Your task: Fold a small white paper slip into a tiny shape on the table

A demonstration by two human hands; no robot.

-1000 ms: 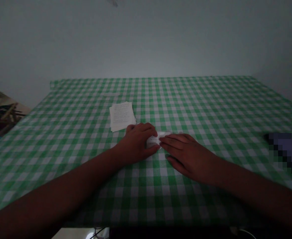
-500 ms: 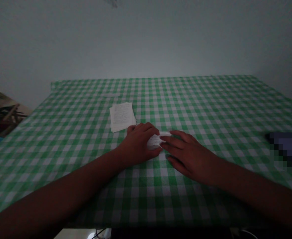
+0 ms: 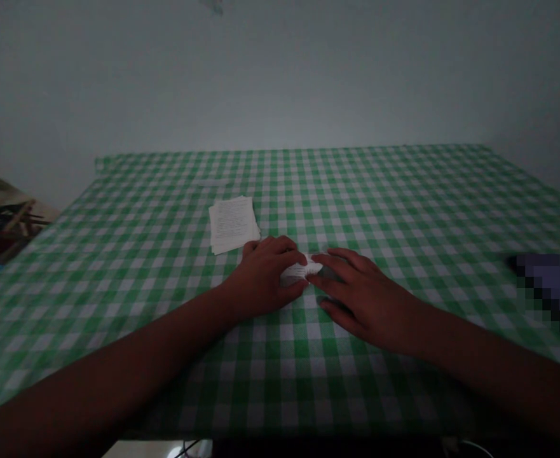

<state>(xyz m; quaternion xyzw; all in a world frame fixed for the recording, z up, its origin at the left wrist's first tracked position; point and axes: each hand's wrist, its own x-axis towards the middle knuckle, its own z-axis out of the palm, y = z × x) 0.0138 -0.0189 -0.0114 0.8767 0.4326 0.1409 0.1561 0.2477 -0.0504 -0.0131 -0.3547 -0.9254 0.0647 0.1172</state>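
Both my hands meet over a small folded white paper point(image 3: 300, 270) on the green checked tablecloth point(image 3: 379, 203). My left hand point(image 3: 264, 278) curls round the paper's left end, thumb below and fingers over the top. My right hand point(image 3: 361, 294) lies with its fingers stretched out and pressed on the paper's right side, covering most of it. A stack of white printed sheets point(image 3: 232, 223) lies just beyond my left hand.
The room is dim. A blurred dark object point(image 3: 553, 289) sits at the right edge of the table. A pale wall rises behind the table's far edge, and cluttered items point(image 3: 3, 222) show past the left edge.
The hands have stayed in place. My right fingers have slid slightly left over the paper, so less of it shows than before.
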